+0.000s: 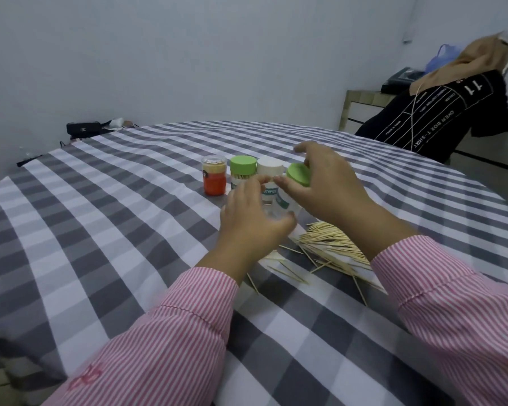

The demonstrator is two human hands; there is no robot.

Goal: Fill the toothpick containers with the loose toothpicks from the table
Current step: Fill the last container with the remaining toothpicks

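Note:
Several toothpick containers stand in a row mid-table: an orange one (214, 178) with a clear lid, a green-lidded one (242, 169) with toothpicks inside, and a white-lidded one (270, 169). A clear container (285, 204) with a green lid (298, 174) is tilted between my hands. My left hand (251, 222) grips its clear body from the left. Over its green lid my right hand (326, 183) curls its fingers. Loose toothpicks (326, 247) lie in a pile on the checked cloth under my right forearm.
The round table has a grey and white checked cloth (115, 230). A black bag (82, 129) lies at the far edge by the wall. A person in a black shirt (440, 112) leans on a counter at the right.

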